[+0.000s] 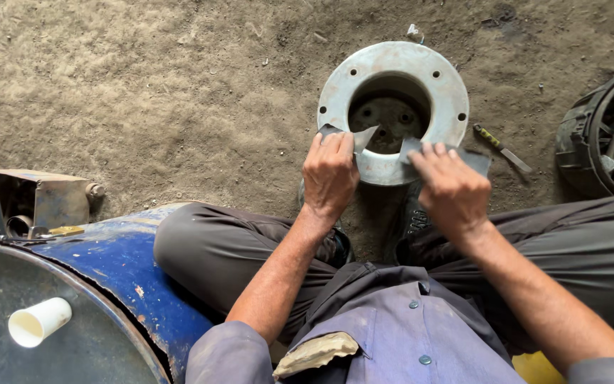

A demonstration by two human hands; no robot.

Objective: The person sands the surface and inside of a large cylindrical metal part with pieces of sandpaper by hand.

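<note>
A round grey metal housing with a wide flange (pixel 443 85) and several bolt holes stands on the dirt floor in front of my knees. My left hand (pixel 330 173) presses a grey piece of abrasive paper (pixel 361 136) against the near left rim. My right hand (pixel 451 190) holds another grey piece of abrasive paper (pixel 475 159) flat on the near right rim. Both hands lie on the flange's front edge, a short gap apart. Bolts show deep inside the housing's bore (pixel 391 121).
A blue metal drum (pixel 126 274) with a white plastic cup (pixel 39 321) on it lies at my left. A rusty metal box (pixel 37 195) sits behind it. A small screwdriver-like tool (pixel 502 149) lies right of the flange; a dark wheel-like part (pixel 602 139) at far right.
</note>
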